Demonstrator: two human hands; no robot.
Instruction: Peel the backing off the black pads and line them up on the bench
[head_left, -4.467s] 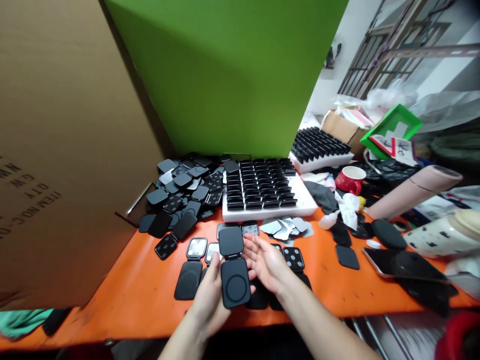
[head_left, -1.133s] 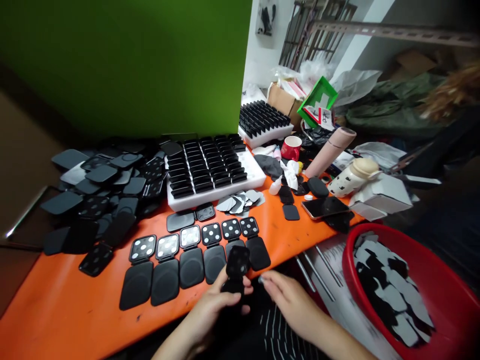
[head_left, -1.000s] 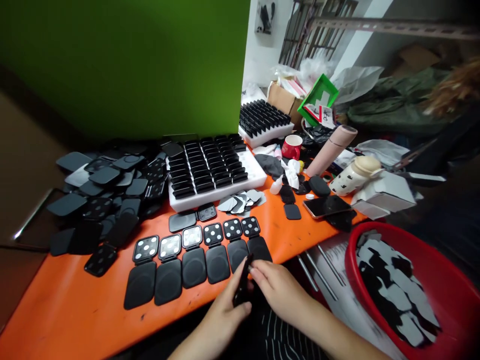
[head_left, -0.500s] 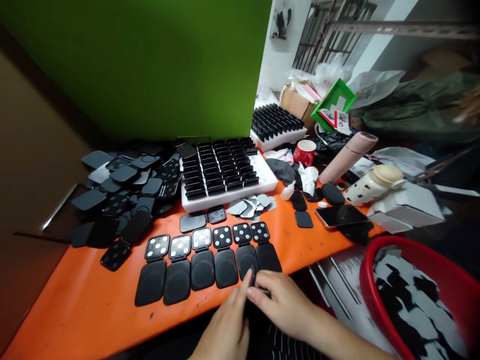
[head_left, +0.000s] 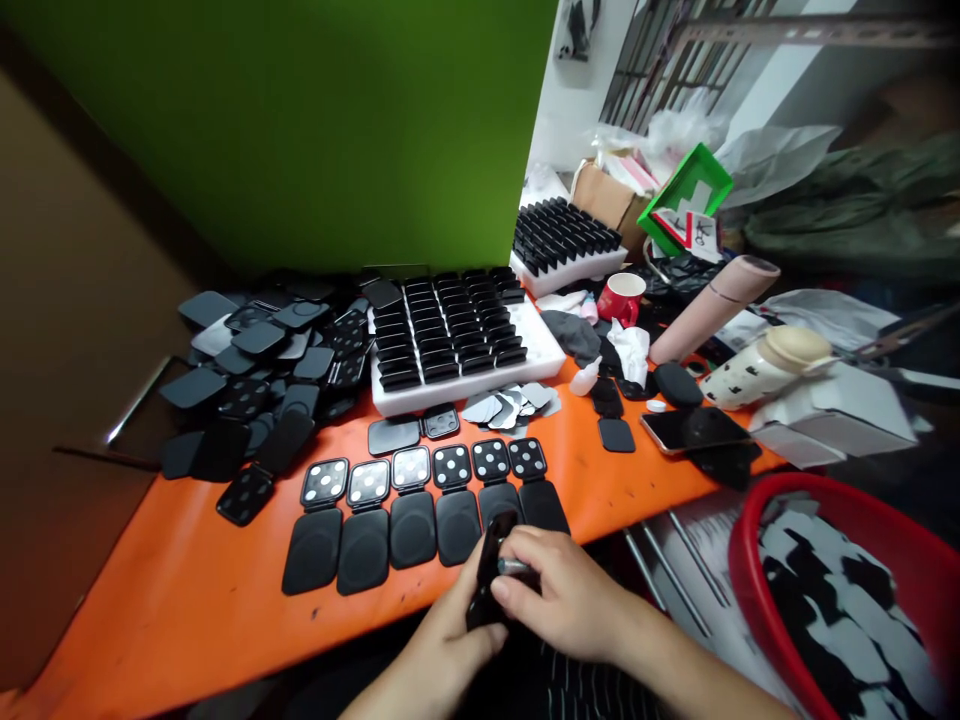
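Note:
Near the table's front edge, my left hand [head_left: 450,635] grips a dark hinged piece [head_left: 487,570], which is tilted on edge. My right hand [head_left: 559,590] is closed round a small grey metal-tipped tool [head_left: 514,567], its tip close to that piece. Just beyond my hands, several opened black pieces lie in a row, their square ends [head_left: 452,467] dotted with pale circles and their larger plain ends [head_left: 311,550] toward me. Behind the row sit another opened piece [head_left: 394,436] and a heap of grey-white flakes [head_left: 510,404].
Black pieces are heaped [head_left: 259,340] at the left. A white foam tray [head_left: 544,345] holds rows of them. At the right are a red mug [head_left: 621,300], a pink bottle [head_left: 712,310], a phone [head_left: 694,430] and a red basin [head_left: 746,560].
The dark piece in my left hand has turned and shows more of its face. My left fingers have shifted round it. The metal tip in my right hand is now visible. The view has shifted slightly.

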